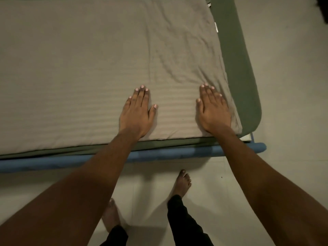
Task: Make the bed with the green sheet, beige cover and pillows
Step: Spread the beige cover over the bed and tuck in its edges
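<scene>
Palms flat on the beige cover (106,59): left hand (136,112) and right hand (213,110) press it near the bed's right corner, fingers straight, gripping nothing.

The cover lies spread over the green sheet (234,68), which shows along the right side and above the blue rail (159,154). Thin, soft and light, the cloth looks quick to crease; wrinkles gather beyond the right hand, and a pull at the hem or corner would likely clear them.

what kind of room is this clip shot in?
Most likely a bedroom. A mattress in a green sheet sits on a blue-padded bed frame, with a beige cover spread on top; both hands, left hand and right hand, press flat on it. Pale floor alongside.
</scene>
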